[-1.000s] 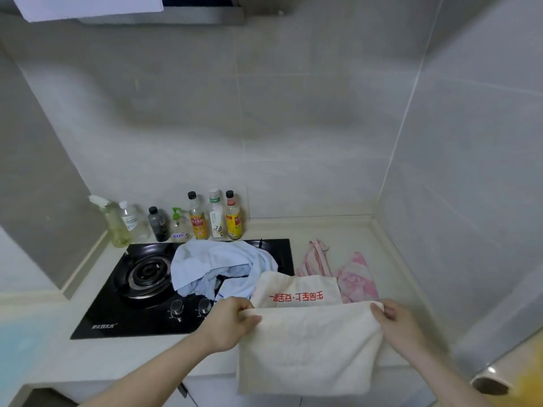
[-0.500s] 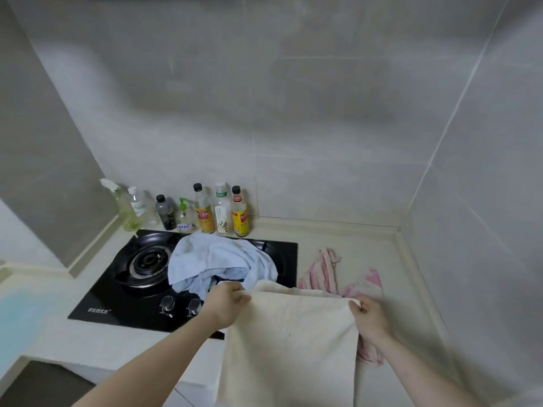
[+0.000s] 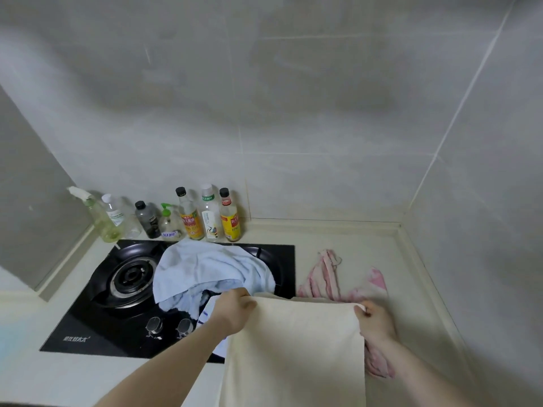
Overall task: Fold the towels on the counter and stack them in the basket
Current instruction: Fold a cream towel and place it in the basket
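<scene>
Both hands hold up one cream towel (image 3: 296, 351) by its upper edge: the left hand (image 3: 235, 311) has its fingers curled over the top left corner, and the right hand (image 3: 373, 321) pinches the top right corner, thumb in front of the cloth. The towel hangs down flat between them in front of the counter (image 3: 367, 248), its lower end running out of view at the bottom. Behind the left hand a light blue towel (image 3: 205, 268) lies crumpled on the black gas stove (image 3: 123, 292), covering the right burner and part of the middle, with the left burner bare beside it. A pink and white striped towel (image 3: 332, 277) lies rumpled on the counter to the right of the stove, partly hidden behind the cream towel and the right hand. Along the back wall stands a row of bottles, all upright and capped: a spray bottle (image 3: 98, 215) holding pale yellow-green liquid, a clear bottle (image 3: 116, 214) with a white label, a small dark bottle (image 3: 147, 218), a small pump bottle (image 3: 169, 224) with a green top, and three tall bottles (image 3: 210, 215) with printed labels, whose contents are hard to tell behind the labels. No basket shows in this view.
</scene>
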`<state>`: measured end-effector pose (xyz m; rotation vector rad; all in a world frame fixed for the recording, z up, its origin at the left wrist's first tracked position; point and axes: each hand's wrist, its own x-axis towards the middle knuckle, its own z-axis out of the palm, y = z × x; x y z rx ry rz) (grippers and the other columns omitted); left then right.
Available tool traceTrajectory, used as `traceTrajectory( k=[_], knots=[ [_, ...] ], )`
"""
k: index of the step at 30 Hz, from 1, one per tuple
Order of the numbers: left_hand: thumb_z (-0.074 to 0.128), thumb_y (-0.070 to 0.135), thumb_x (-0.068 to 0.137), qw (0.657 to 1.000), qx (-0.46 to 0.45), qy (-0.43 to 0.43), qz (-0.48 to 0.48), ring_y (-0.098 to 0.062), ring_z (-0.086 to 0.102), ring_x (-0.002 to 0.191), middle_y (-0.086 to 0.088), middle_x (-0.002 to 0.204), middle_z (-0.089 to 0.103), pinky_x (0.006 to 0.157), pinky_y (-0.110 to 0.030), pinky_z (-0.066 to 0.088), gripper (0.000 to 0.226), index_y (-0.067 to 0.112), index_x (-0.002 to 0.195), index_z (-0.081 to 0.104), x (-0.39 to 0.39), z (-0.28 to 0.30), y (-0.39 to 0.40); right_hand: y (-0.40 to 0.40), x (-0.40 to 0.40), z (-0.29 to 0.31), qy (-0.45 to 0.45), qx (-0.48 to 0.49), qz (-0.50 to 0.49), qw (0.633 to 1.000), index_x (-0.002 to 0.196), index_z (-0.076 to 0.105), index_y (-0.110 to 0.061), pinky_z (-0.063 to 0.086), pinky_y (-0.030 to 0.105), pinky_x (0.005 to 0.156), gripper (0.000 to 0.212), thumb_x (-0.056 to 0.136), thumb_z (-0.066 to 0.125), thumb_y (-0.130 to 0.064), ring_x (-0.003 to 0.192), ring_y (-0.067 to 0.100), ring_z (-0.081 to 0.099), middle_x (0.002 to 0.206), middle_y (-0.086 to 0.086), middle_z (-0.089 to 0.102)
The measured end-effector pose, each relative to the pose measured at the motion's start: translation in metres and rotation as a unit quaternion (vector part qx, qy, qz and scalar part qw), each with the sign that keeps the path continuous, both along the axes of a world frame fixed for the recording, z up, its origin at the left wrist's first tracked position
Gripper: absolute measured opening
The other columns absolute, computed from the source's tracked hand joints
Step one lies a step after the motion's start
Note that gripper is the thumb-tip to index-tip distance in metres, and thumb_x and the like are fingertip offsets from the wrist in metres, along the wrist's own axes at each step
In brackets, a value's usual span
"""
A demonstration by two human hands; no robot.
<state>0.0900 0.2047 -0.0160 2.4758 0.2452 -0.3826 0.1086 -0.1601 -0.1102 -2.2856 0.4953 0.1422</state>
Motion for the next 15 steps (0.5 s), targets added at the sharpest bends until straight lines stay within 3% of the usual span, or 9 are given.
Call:
traceTrajectory(
  k=[11,15],
  knots=[
    [0.054,0.031,0.096,0.999,0.014,0.016,-0.023,-0.014,0.047,0.063,0.005,0.071,0.053,0.056,-0.029,0.036,0.025,0.019,0.074,0.048,0.039,-0.022,0.006,0.003,0.031,-0.022,0.034,-0.006,0.0,0.999,0.086,0.069,-0.027,0.054,0.031,0.069,0.011,0.094,0.062,-0.028,0.069,0.027,0.071,0.072,0.001,0.072],
    [0.05,0.03,0.098,0.999,0.021,0.025,-0.015,-0.015,0.047,0.063,0.003,0.072,0.052,0.058,-0.031,0.037,0.026,0.018,0.075,0.046,0.048,-0.028,0.007,0.008,0.044,-0.023,0.027,-0.014,0.004,1.0,0.08,0.065,-0.028,0.056,0.034,0.073,0.015,0.094,0.062,-0.023,0.077,0.029,0.07,0.078,0.003,0.074]
  ],
)
